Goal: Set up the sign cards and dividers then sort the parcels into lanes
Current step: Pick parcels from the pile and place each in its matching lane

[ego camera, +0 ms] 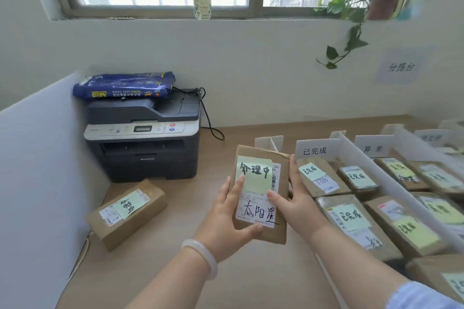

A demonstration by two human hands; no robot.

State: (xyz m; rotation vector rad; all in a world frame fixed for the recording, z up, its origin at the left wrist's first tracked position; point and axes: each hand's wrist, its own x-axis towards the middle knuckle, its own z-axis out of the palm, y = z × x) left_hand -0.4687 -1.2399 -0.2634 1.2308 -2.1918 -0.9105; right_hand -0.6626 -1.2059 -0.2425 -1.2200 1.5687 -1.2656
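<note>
Brown kraft paper fills the middle of the shot: both hands are on one parcel (261,193), held upright in the air just right of the printer (143,133). The left hand (226,216) wraps the lower left edge with its thumb across the bottom. The right hand (293,198) clasps the right edge, thumb pressed on the white shipping label. It looks stiff, flat and light, going by how easily it stands in that hold. The edges are the place to take it, not the green note (253,173) on its face, whose top corner looks loose and could peel. Its back and whatever sits behind it stay hidden, including most of a small white stand (270,143). In front of the printer, another parcel (126,213) lies unsorted on the desk, its note too skewed to read. Further right of the printer stand the sign cards, 已完成 (313,150) and 异常 (372,149). A long white divider (399,187) runs between lanes already holding sorted parcels (344,218). Farthest right of the printer, a third card is blurred beyond reading, and the frame edge cuts off the last lane.
</note>
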